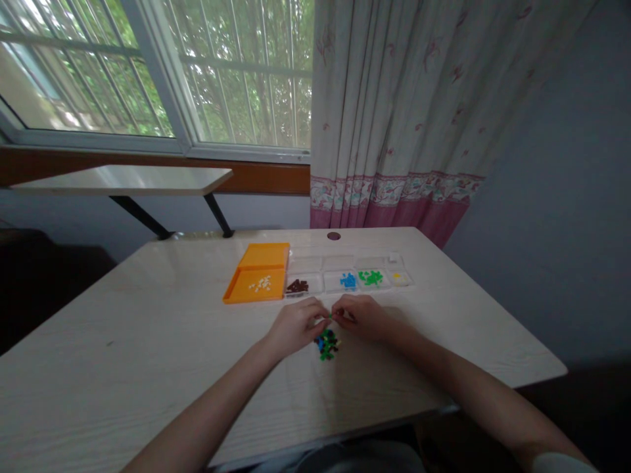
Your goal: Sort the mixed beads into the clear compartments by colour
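My left hand [298, 324] and my right hand [362, 316] meet fingertip to fingertip above the table. Both are closed in a pinch, with a tiny green piece [330, 316] showing between them; its exact kind is too small to make out. Just below the fingers lies a small heap of mixed pieces [327, 347], mostly green, dark brown and blue. Part of that heap is hidden by my left thumb. Beyond the hands are sorted pieces in clear compartments: dark brown pieces [298, 286], blue pieces [348, 281], green pieces [371, 277] and a little yellow [397, 276].
An open orange case [238, 287] holds scattered white pieces [261, 284], left of the clear compartment tray [315, 283]. A raised shelf [123, 179] on black legs stands at the table's back left. Behind are a barred window and a curtain [394, 118].
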Available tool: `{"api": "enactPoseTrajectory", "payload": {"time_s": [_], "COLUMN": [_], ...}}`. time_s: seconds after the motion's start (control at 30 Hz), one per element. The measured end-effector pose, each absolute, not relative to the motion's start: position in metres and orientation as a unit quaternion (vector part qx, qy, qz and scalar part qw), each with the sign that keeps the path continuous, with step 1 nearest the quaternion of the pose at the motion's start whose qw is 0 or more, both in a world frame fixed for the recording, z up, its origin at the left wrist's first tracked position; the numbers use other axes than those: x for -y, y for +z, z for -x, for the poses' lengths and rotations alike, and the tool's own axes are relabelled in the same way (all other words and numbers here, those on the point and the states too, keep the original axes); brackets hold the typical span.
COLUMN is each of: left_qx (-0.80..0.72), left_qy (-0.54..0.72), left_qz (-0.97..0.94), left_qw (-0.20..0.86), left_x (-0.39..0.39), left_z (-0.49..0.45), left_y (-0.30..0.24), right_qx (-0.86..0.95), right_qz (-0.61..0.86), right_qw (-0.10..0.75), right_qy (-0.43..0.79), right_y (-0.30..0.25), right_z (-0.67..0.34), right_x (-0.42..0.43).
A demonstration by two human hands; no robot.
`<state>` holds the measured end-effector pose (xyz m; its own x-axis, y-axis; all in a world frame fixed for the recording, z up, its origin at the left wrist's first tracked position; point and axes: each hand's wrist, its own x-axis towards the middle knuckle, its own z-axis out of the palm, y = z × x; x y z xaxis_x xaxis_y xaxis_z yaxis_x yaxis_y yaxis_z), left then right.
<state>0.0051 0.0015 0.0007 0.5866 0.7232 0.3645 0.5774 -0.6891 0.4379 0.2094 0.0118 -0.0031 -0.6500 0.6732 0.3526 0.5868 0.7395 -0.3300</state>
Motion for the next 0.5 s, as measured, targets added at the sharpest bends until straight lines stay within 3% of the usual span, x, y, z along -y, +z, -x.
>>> {"api": "enactPoseTrajectory", "payload": {"time_s": [0.27,0.5], "left_qx": [-0.384,-0.342], "left_qy": [0.284,0.367], "left_qz": [-0.868,-0.856], "left_qw": [0.132,0.122], "left_x": [-0.0042,-0.0053], "left_z": [-0.0027,-0.0015], "left_y": [-0.0023,-0.0012], "right_qx": [0.908,0.882], "right_qz": [0.336,0.343], "right_qw": [0.234,0.309], "right_qy": [0.084,0.09], "right_y": [-0.0034,-0.0044], "right_z": [-0.2079,-0.2063], "right_x": [-0.0115,-0.0112]}}
